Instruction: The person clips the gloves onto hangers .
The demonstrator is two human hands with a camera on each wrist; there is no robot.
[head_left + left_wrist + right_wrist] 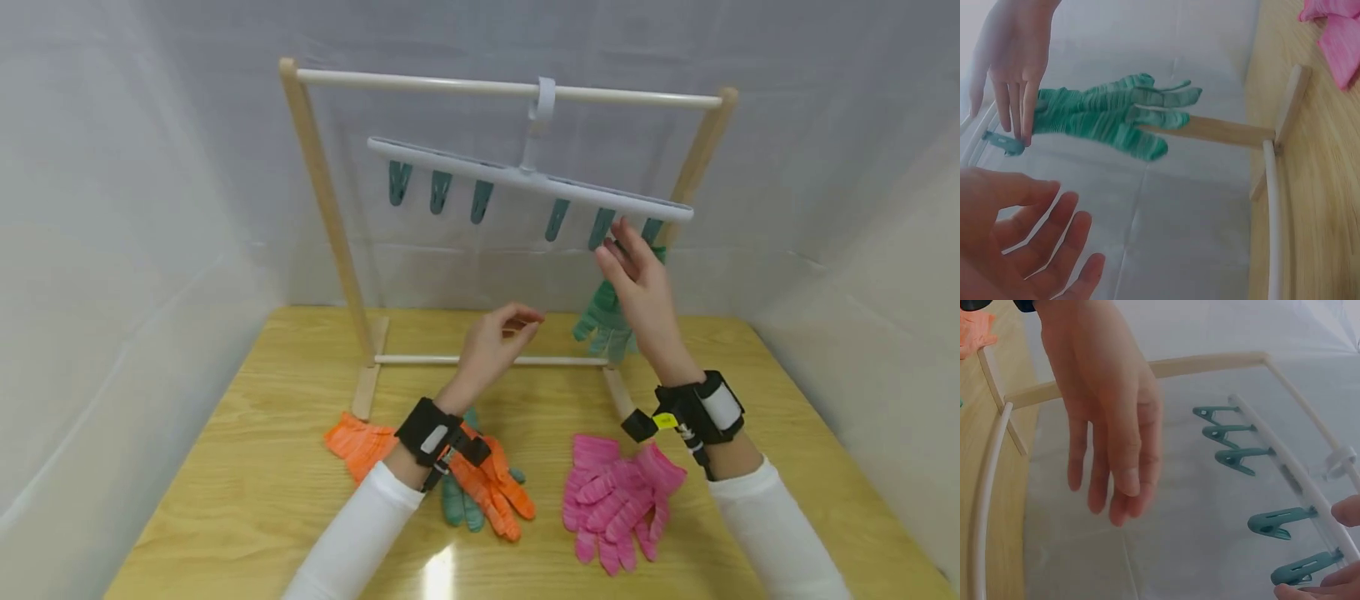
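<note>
A white clip hanger (pixel 480 171) with several teal clips (pixel 1235 456) hangs tilted from the rack's top rod (pixel 420 83). A green glove (pixel 606 321) (pixel 1110 119) dangles from the clip at its right end. My right hand (pixel 621 243) is raised there, its straight fingers (pixel 1019 94) touching the glove's cuff and the clip (pixel 1004 142). My left hand (pixel 513 323) (pixel 1110 444) hovers lower, in front of the rack's middle, with its fingers relaxed and nothing in it.
The wooden rack (pixel 322 192) stands at the back of the wooden table (pixel 262 467). Orange gloves (pixel 495 487) lie over a green glove (pixel 453 504) at front left. Pink gloves (pixel 615 500) lie at front right. White walls enclose the table.
</note>
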